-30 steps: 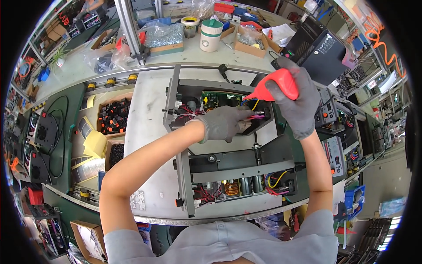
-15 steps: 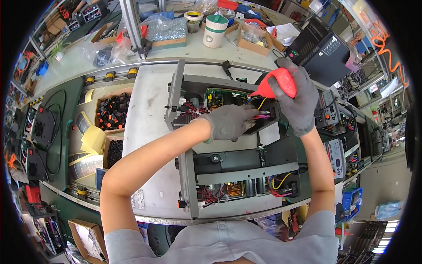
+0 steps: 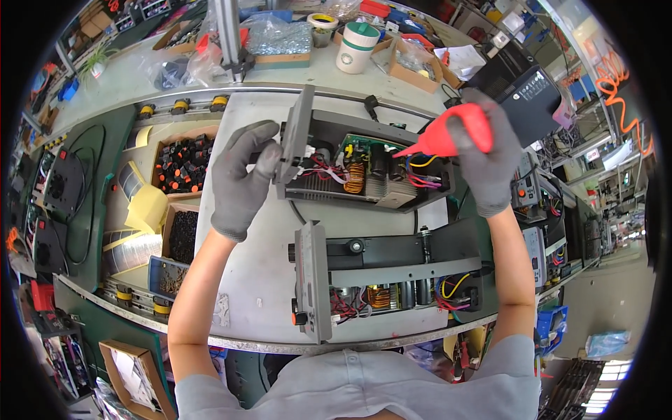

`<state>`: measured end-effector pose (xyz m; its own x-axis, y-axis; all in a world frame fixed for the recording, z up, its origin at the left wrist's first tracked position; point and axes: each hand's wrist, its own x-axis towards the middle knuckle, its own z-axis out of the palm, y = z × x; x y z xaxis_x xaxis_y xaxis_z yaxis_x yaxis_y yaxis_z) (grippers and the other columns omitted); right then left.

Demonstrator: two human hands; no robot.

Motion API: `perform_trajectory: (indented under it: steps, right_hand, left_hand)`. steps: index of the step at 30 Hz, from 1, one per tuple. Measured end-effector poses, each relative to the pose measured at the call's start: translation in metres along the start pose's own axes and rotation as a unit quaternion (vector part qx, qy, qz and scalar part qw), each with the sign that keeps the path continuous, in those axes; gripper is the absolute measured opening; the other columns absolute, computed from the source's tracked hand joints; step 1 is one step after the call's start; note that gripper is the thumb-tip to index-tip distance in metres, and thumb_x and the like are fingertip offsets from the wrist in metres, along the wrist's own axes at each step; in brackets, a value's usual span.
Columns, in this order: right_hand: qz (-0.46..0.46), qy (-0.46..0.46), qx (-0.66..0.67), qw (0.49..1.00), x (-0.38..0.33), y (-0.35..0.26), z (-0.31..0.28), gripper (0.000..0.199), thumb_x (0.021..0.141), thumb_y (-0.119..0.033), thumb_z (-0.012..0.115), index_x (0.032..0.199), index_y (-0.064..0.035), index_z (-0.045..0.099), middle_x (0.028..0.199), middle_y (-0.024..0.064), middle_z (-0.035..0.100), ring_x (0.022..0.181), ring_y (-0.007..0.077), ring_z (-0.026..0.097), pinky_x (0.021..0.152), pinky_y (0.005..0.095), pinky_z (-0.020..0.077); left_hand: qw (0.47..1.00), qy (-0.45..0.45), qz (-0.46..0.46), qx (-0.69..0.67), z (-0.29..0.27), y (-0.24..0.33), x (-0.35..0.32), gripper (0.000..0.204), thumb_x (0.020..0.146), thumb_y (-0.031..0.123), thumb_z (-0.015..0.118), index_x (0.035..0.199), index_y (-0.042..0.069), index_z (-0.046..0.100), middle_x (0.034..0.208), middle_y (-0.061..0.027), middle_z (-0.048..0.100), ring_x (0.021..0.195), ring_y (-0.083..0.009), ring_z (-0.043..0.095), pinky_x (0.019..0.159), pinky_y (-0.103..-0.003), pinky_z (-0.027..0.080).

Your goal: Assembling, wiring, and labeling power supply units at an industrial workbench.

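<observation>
My right hand (image 3: pixel 486 157), in a grey glove, is closed around a red squeeze bottle (image 3: pixel 455 133). Its pointed nozzle is directed left, above the wiring of an opened grey electrical unit (image 3: pixel 399 192). Circuit board, copper coil (image 3: pixel 355 178), metal heatsink and coloured wires show inside that casing. At the unit's left end, the curled fingers and thumb of my gloved left hand (image 3: pixel 245 178) rest against its grey front panel (image 3: pixel 299 133), by the knobs. Nearer to me lies a second opened unit (image 3: pixel 392 273) of the same kind, touched by neither hand.
Left of the white work surface (image 3: pixel 262 294) are a box of black-and-orange parts (image 3: pixel 183 164), a box of small black pieces (image 3: pixel 183 234) and yellow sheets (image 3: pixel 147 210). A lidded white cup (image 3: pixel 357 49) stands behind. More units (image 3: pixel 535 255) line the right side.
My left hand has left the wires inside the far unit and come left to its front panel, uncovering the coil and heatsink. The red bottle stays in my right hand over the unit.
</observation>
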<state>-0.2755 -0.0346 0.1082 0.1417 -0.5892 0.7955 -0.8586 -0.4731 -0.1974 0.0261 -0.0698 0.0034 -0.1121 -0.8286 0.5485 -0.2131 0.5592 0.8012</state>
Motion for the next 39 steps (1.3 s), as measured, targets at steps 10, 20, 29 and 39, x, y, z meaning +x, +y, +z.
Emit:
perform_trajectory:
  steps: [10, 20, 29, 39]
  right_hand:
    - [-0.167, -0.128, -0.018, 0.977, 0.023, -0.053, 0.074, 0.041, 0.074, -0.029, 0.074, 0.109, -0.0142, 0.06, 0.085, 0.0068, 0.06, 0.068, 0.0274, 0.062, 0.059, 0.036, 0.0495]
    - [-0.203, -0.175, -0.052, 0.962, 0.021, -0.046, 0.104, 0.045, 0.071, -0.032, 0.074, 0.11, -0.013, 0.059, 0.087, 0.0069, 0.059, 0.067, 0.0263, 0.061, 0.055, 0.0351, 0.0484]
    - [-0.201, -0.197, -0.058, 0.958, 0.009, -0.041, 0.115, 0.048, 0.071, -0.031, 0.074, 0.113, -0.0143, 0.058, 0.089, 0.0071, 0.059, 0.067, 0.0263, 0.062, 0.056, 0.0357, 0.0485]
    - [-0.182, -0.174, -0.025, 0.967, 0.015, -0.028, 0.118, 0.046, 0.071, -0.032, 0.073, 0.112, -0.0155, 0.058, 0.088, 0.0081, 0.059, 0.066, 0.0284, 0.061, 0.057, 0.0367, 0.049]
  left_hand:
    - [0.992, -0.079, -0.066, 0.071, 0.009, -0.059, -0.053, 0.077, 0.083, 0.059, 0.057, 0.134, 0.005, 0.042, 0.135, -0.0195, 0.045, 0.117, -0.0383, 0.051, 0.093, -0.04, 0.045]
    - [0.992, -0.079, -0.081, 0.051, 0.007, -0.066, -0.052, 0.067, 0.086, 0.056, 0.056, 0.13, 0.006, 0.047, 0.125, -0.0192, 0.052, 0.109, -0.0369, 0.057, 0.088, -0.04, 0.048]
    - [0.993, -0.067, -0.066, 0.069, 0.011, -0.079, -0.048, 0.067, 0.085, 0.055, 0.058, 0.128, 0.004, 0.049, 0.118, -0.0191, 0.056, 0.102, -0.036, 0.06, 0.085, -0.04, 0.049]
    - [0.992, -0.047, -0.108, -0.041, 0.022, -0.083, -0.033, 0.065, 0.082, 0.05, 0.064, 0.123, 0.001, 0.052, 0.11, -0.0167, 0.057, 0.096, -0.0277, 0.062, 0.084, -0.036, 0.049]
